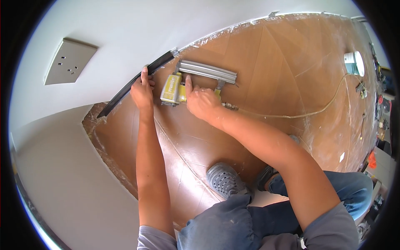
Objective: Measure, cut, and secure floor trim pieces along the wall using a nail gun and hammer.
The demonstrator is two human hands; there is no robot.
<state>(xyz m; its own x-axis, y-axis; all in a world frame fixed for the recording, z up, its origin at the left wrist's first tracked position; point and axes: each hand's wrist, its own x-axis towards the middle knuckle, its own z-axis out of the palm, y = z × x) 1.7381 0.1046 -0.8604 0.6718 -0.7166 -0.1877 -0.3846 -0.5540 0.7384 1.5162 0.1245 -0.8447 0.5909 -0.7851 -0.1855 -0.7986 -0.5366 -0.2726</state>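
A long black skirting strip point(121, 95) lies along the foot of the white wall. My left hand point(143, 92) is closed on its middle, with the thumb on the strip's face and the fingers partly hidden. My right hand point(203, 102) grips the handle of a yellow-and-silver air nail gun point(171, 88). Its index finger stretches forward by the trigger, and the trigger itself is hidden. The gun's silver magazine faces away from me, and its nose is close to the strip; whether they touch, I cannot tell.
A wall socket plate point(71, 61) sits to the left. The gun's air hose point(291, 117) trails right across the dusty brown wood floor point(250, 54) towards a white-and-green tub point(354, 63). My grey clog point(225, 180) stands near. Assorted clutter lines the far right.
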